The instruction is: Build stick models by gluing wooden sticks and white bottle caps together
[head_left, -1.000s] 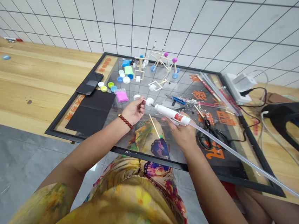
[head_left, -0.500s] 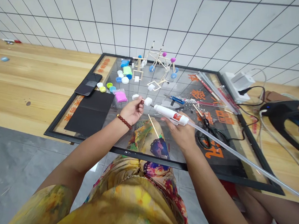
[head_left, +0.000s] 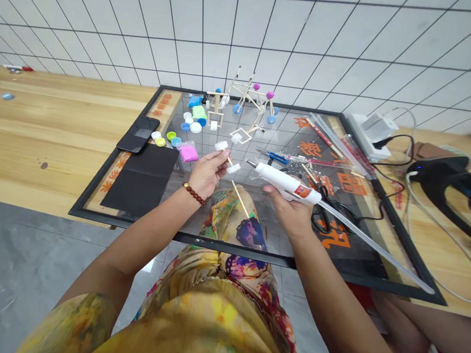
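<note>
Between the fingertips of my left hand (head_left: 207,174) is a short stick with a white bottle cap (head_left: 221,146) on one end and another white cap (head_left: 233,168) on the other. My right hand (head_left: 293,210) is wrapped round a white hot glue gun (head_left: 287,180). Its nozzle points left, a little apart from the nearer cap, and a long clear glue stick (head_left: 372,245) sticks out of its back. Below the caps a loose wooden stick (head_left: 240,199) lies on the glass sheet (head_left: 214,227).
Stick models (head_left: 253,103) with coloured balls and caps stand at the back. Left lie a phone (head_left: 138,134), black paper (head_left: 140,178), loose caps and a pink clay packet (head_left: 188,152). Right lie a blue cutter (head_left: 277,157), scissors (head_left: 322,218) and a power strip (head_left: 368,136). Another person's leg (head_left: 400,320) shows lower right.
The glue gun has drawn back to the right, away from the cap. My left hand has turned the capped stick, so both caps now show more clearly.
</note>
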### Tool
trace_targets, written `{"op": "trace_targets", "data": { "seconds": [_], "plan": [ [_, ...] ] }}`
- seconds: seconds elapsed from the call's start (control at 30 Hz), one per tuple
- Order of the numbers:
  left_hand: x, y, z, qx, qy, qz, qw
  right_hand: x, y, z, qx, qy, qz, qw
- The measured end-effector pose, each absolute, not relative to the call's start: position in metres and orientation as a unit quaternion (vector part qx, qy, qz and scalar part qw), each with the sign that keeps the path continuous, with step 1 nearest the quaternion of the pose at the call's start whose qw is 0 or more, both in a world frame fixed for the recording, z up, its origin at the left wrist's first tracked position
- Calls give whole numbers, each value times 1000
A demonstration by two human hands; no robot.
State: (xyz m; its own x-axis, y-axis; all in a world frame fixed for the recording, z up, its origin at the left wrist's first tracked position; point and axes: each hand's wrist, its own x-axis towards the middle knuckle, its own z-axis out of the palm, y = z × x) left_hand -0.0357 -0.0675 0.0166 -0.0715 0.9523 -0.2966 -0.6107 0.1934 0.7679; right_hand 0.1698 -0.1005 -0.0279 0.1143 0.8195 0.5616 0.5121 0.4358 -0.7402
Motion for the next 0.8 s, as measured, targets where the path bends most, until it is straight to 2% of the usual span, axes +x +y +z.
{"op": "trace_targets", "data": {
  "seconds": [0.13,0.4,0.6,0.8],
  "plan": [
    [-34,-67,12,298,433,631,571,172,-100,-33,-507,-640,146,559],
    [-43,-70,13,574,482,591,297,170,-100,-24,-548,-574,166,586],
    [-44,-72,12,669,512,505,189,169,-101,-18,-542,-606,165,558],
    [-47,-72,9,702,511,481,121,169,-104,-15,-546,-619,169,539]
  ]
}}
